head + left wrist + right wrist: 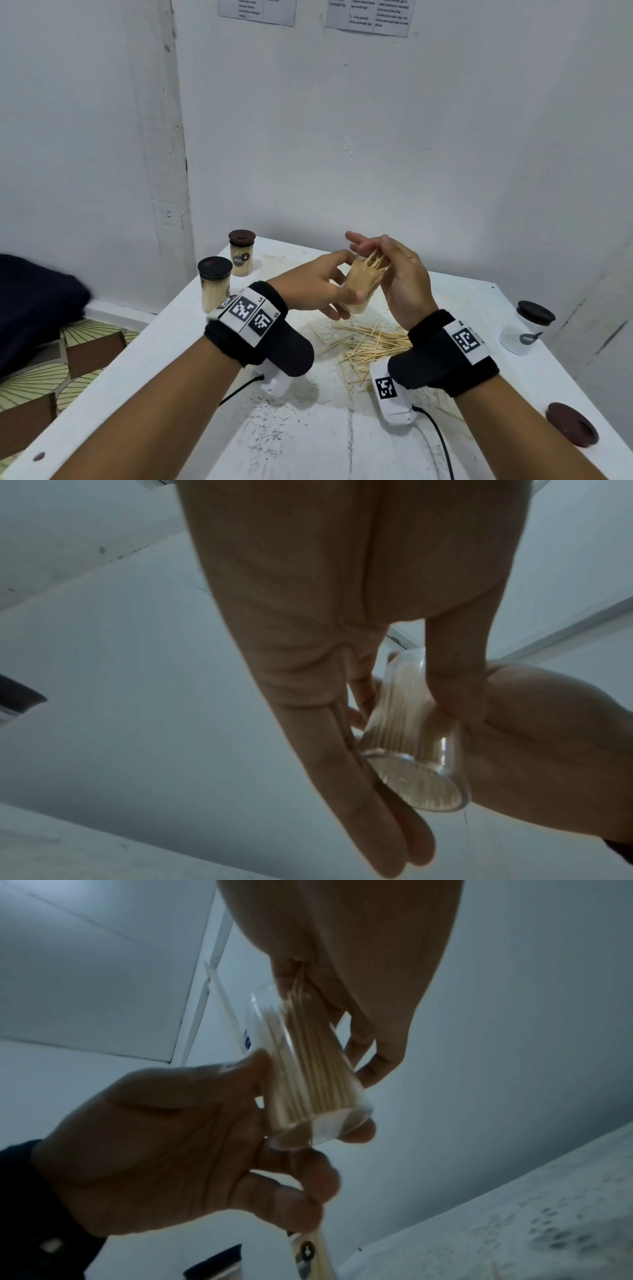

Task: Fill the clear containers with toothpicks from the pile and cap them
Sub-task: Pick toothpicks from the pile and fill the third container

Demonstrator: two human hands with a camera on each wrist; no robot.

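Observation:
My left hand (318,291) grips a clear container (359,284) packed with toothpicks and holds it tilted above the table. The thumb lies on one side of it and the fingers on the other (342,750). My right hand (383,260) is at the container's open mouth, fingers curled round a few toothpicks (375,262) that stick out of it. From the right wrist the container (308,1074) sits between my left hand (171,1150) and my right hand's fingers (363,1047). A loose pile of toothpicks (370,342) lies on the table below the hands.
Two filled, capped containers (241,255) (214,287) stand at the white table's (171,377) back left corner. An empty container with a dark cap (527,325) stands at the right edge. A loose brown lid (571,424) lies near the front right. Walls close in behind and to the right.

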